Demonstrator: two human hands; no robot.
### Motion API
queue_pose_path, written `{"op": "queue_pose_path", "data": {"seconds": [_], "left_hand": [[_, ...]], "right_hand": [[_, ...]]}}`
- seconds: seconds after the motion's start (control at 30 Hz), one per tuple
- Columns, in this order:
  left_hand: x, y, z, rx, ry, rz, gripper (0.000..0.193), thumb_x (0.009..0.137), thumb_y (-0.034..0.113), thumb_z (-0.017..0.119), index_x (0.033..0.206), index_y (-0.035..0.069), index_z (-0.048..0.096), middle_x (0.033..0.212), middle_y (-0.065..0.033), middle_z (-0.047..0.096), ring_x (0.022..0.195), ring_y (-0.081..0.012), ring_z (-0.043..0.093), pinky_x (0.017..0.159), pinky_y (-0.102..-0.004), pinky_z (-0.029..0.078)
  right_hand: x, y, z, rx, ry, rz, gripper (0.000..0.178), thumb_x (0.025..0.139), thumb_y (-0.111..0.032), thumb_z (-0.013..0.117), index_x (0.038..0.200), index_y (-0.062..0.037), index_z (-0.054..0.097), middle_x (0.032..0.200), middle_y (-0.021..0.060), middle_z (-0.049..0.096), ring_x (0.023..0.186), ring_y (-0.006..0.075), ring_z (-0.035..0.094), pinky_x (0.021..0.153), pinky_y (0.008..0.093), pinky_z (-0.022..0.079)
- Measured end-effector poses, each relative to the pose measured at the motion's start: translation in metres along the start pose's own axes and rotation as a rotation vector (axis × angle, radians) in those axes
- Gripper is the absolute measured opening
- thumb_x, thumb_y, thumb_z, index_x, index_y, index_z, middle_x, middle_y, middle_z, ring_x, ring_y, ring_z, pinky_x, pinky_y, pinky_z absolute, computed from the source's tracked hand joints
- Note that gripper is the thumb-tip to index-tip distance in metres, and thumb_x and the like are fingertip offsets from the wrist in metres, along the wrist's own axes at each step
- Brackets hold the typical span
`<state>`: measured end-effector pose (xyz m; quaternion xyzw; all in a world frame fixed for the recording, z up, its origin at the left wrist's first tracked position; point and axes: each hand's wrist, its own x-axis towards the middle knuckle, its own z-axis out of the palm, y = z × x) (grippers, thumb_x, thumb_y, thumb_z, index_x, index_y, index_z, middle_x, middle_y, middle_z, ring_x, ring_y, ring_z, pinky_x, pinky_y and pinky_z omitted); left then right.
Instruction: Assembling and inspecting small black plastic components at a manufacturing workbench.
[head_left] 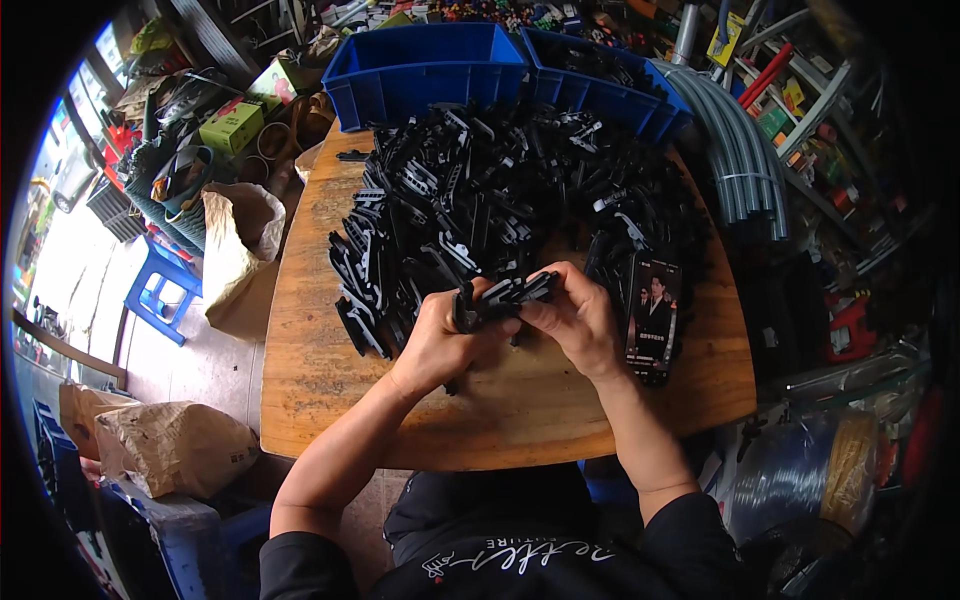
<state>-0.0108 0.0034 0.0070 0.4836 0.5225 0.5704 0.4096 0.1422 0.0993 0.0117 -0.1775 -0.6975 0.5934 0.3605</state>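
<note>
Both my hands meet over the near middle of a wooden table (480, 435), holding a long black plastic part (518, 292) between them. My left hand (447, 335) is closed round its left end, partly hiding it. With thumb and fingers, my right hand (577, 318) pinches the other end. Just beyond lies a big heap of similar black plastic parts (470, 190), some showing grey, shiny faces. Close to my right wrist a phone (652, 312) leans against the heap, its screen lit. What exact kind of part I hold cannot be made out.
Two blue plastic bins (425, 80) stand along the table's far edge, the right one (610, 85) holding black parts. Coiled grey hoses (740, 150) hang at the right. On the left are paper sacks (240, 250) and a blue stool (163, 290). A clear spool (790, 475) sits lower right.
</note>
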Motion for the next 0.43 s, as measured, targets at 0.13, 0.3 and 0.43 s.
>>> {"op": "queue_pose_path", "data": {"seconds": [0.13, 0.3, 0.43], "left_hand": [[0.001, 0.004, -0.002, 0.08, -0.04, -0.062, 0.022, 0.074, 0.011, 0.075, 0.088, 0.004, 0.059, 0.072, 0.0071, 0.053, 0.067, -0.0021, 0.045, 0.059, -0.0202, 0.038], [-0.002, 0.005, 0.004, -0.043, -0.018, -0.081, 0.023, 0.075, 0.019, 0.076, 0.081, 0.004, 0.061, 0.058, 0.0064, 0.045, 0.056, -0.003, 0.038, 0.05, -0.023, 0.035], [0.0, -0.015, 0.009, 0.286, 0.038, 0.116, 0.039, 0.077, 0.025, 0.073, 0.105, 0.005, 0.056, 0.083, -0.0123, 0.068, 0.084, -0.0238, 0.067, 0.069, -0.0291, 0.048]], "right_hand": [[-0.001, -0.005, -0.008, -0.175, 0.008, -0.106, 0.027, 0.089, -0.027, 0.061, 0.098, -0.0018, 0.06, 0.07, -0.0051, 0.053, 0.063, 0.0015, 0.043, 0.055, 0.0168, 0.033], [-0.003, 0.0, -0.004, -0.04, -0.055, -0.07, 0.039, 0.085, -0.031, 0.066, 0.109, -0.0024, 0.055, 0.087, -0.0018, 0.054, 0.07, 0.0026, 0.043, 0.059, 0.0158, 0.036], [-0.005, -0.005, 0.011, -0.157, -0.128, -0.067, 0.084, 0.072, -0.048, 0.074, 0.134, -0.0055, 0.035, 0.11, 0.0047, 0.05, 0.085, 0.0076, 0.047, 0.078, 0.0206, 0.041]]}}
